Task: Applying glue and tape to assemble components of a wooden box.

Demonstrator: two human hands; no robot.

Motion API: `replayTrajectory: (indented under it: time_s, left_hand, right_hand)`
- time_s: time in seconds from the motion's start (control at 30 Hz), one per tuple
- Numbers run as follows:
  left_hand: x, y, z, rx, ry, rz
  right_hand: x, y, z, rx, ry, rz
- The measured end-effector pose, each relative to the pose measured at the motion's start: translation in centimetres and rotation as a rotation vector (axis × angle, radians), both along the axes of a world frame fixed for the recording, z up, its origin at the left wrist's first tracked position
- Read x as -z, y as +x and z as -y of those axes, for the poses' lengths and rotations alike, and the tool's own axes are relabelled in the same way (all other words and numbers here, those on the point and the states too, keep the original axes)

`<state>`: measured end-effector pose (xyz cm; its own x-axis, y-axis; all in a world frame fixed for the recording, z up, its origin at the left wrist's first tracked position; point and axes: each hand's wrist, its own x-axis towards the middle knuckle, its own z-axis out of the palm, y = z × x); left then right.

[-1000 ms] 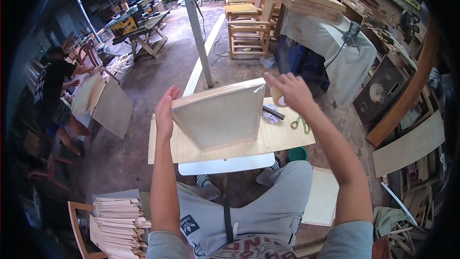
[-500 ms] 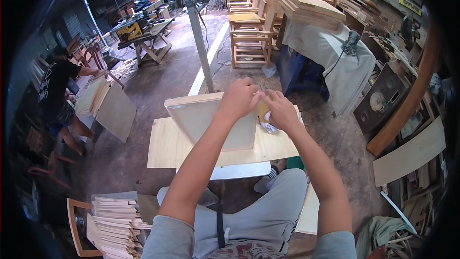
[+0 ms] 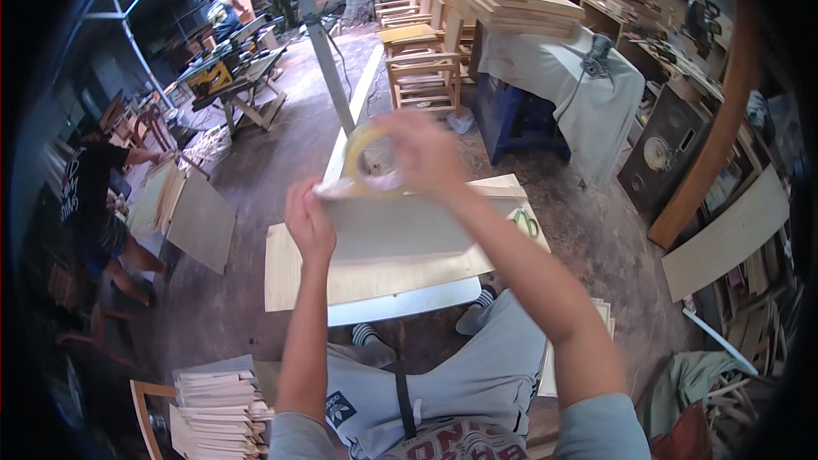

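Note:
A pale, flat wooden panel with a raised rim (image 3: 396, 226) stands tilted on a light plywood board (image 3: 294, 285) in front of me. My left hand (image 3: 310, 223) is closed round the panel's upper left corner. Held just above the top edge is a large yellowish roll of tape (image 3: 354, 158). My right hand (image 3: 423, 155) grips the right side of that roll and is blurred by motion. A whitish strip runs along the top edge between the hands; whether it is tape is unclear. Green-handled scissors (image 3: 526, 222) lie on the plywood at the right.
Stacked thin wood pieces (image 3: 223, 413) lie at lower left. A metal post (image 3: 322, 43) rises beyond the work board. Wooden chairs (image 3: 426, 68) and a cloth-covered table (image 3: 545, 68) stand farther off. A co-worker (image 3: 94, 179) handles panels at left.
My hands have come apart: the left went to the panel's left corner, the right lifted the tape roll above the edge. The panel has turned, and the scissors now show.

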<state>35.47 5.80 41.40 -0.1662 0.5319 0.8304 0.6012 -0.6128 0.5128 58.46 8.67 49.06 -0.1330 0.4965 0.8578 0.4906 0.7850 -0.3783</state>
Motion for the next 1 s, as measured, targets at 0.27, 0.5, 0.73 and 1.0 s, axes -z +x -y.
replayTrajectory:
  time_s: [0.27, 0.5, 0.73, 1.0]
  left_hand:
    - [15.6, -5.4, 0.8, -0.177, -0.132, 0.406]
    - [17.3, -8.5, 1.9, 0.267, -0.361, 0.9]
    - [15.7, -8.6, 2.2, 0.343, -0.503, 0.884]
    - [16.6, -9.3, 2.6, 0.277, -0.531, 0.751]
  right_hand:
    - [9.4, -10.0, 2.7, -0.103, 0.199, 0.244]
    - [11.0, -11.9, 2.7, -0.253, 0.079, 0.246]
    - [9.6, -8.2, 1.3, -0.182, -0.008, 0.51]
    - [5.6, 11.0, -1.8, 0.01, 0.22, 1.054]
